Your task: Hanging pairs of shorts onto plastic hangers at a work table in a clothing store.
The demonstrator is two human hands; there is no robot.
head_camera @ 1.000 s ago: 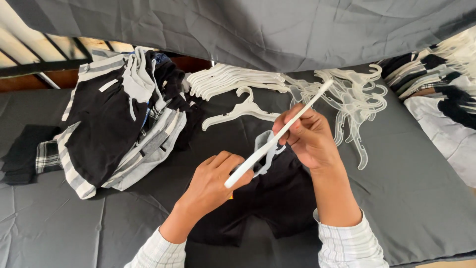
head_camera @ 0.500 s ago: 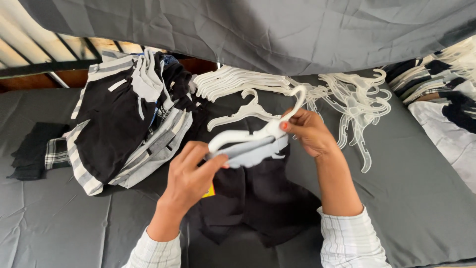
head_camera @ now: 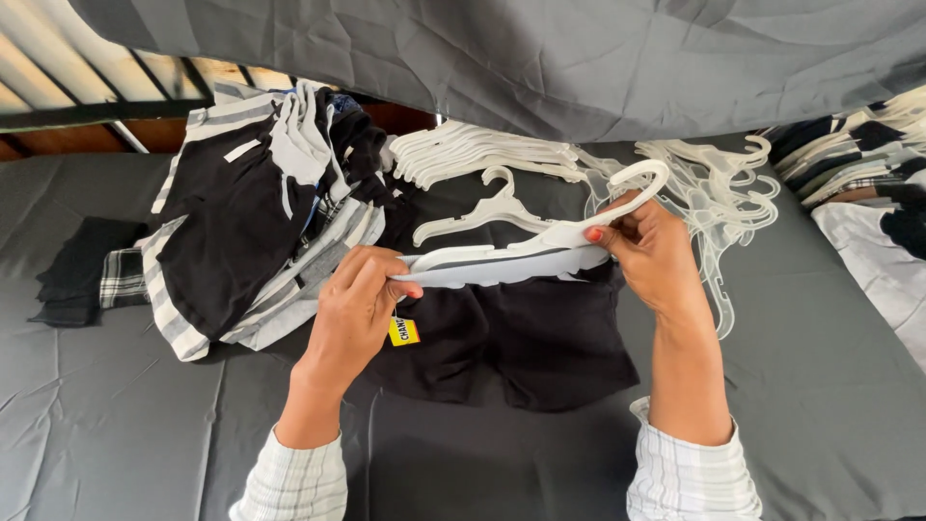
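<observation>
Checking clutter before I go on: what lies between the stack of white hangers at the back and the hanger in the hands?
In the head view, one loose white hanger lies on the grey sheet between the stack of white hangers and the held hanger; otherwise bare sheet.

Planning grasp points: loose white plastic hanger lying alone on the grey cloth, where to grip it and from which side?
Probably the lone white plastic hanger by its thin neck under the hook, from above: it lies flat on the grey cloth, hook toward the stacked white hangers, arms spread clear.

A dark grey sheet (head_camera: 125, 425) covers the surface; sunlit slats (head_camera: 58, 77) upper left.
</observation>
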